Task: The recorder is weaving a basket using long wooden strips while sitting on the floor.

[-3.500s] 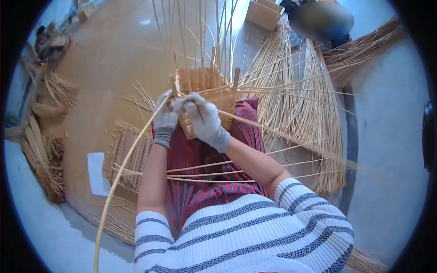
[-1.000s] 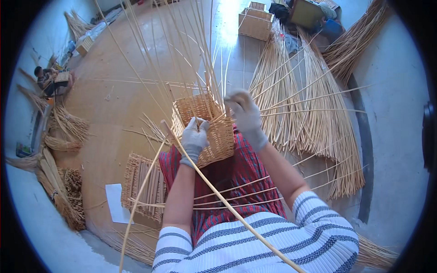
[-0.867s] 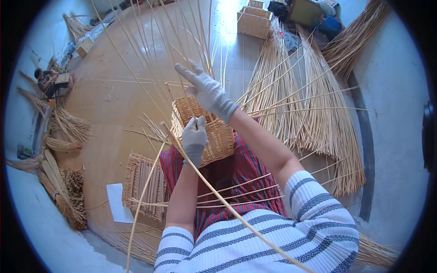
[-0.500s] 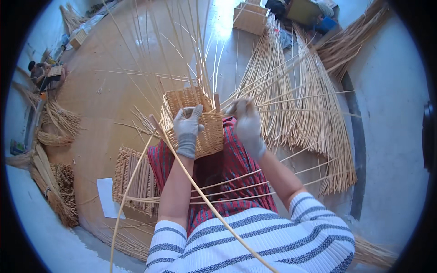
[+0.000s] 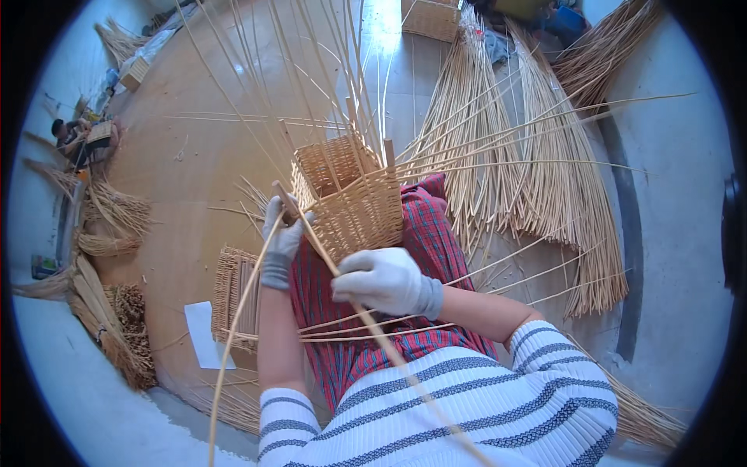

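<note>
A half-woven wicker basket point(image 5: 350, 210) with pale upright rods rests on my lap over a red checked cloth point(image 5: 424, 233). My left hand point(image 5: 285, 237), in a grey-white glove, closes round a thick wooden corner stake point(image 5: 282, 194) at the basket's near left. From that corner two long strands run down towards me. One of them, a thick wicker strand point(image 5: 393, 354), passes through my gloved right hand point(image 5: 381, 280), which pinches it just in front of the basket. The other, a curved wicker strand point(image 5: 226, 358), hangs beside my left forearm.
Large bundles of wicker rods point(image 5: 537, 171) lie on the right. A flat woven panel point(image 5: 233, 292) and a white sheet point(image 5: 204, 335) lie left of my lap. More bundles point(image 5: 109, 210) line the left wall, where another person point(image 5: 74, 140) sits. A box-shaped basket point(image 5: 432, 19) stands at the back.
My right hand has come from the basket's right corner down to the thick strand before me. My left hand has shifted from the basket's rim to the left corner stake.
</note>
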A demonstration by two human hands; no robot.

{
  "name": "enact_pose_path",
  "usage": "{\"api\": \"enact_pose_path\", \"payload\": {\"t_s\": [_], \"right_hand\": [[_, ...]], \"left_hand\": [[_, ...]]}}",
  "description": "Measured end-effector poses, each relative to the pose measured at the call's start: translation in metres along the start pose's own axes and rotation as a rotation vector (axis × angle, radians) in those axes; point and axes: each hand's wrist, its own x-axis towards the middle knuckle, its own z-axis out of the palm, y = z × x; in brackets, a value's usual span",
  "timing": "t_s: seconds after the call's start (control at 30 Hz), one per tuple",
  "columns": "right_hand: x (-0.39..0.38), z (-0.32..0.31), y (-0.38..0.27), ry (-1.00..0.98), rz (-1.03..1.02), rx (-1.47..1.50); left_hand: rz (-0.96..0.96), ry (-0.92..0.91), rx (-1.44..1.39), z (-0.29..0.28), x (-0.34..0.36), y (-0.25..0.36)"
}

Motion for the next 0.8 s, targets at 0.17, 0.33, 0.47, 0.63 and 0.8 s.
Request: {"api": "enact_pose_path", "payload": {"t_s": [0.17,0.33,0.47,0.63,0.8], "right_hand": [[0.009,-0.016,0.067,0.53,0.467,-0.133],[0.002,-0.001,0.023,0.176,0.142,0.168],[-0.009,0.03,-0.003,0.096,-0.002,-0.017],[0.01,0.011,0.03,0.185,-0.062,-0.132],[0.003,-0.011,0.129,0.654,0.725,0.494]], "left_hand": [[-0.138,-0.144,0.111,-0.019,0.002,0.006],[-0.016,-0.04,-0.001,-0.018,-0.004,-0.007],[-0.085,-0.121,-0.077,-0.018,0.0,-0.001],[-0.122,-0.174,-0.048,-0.029,0.002,-0.015],[-0.205,-0.198,-0.121,-0.015,-0.002,0.007]]}}
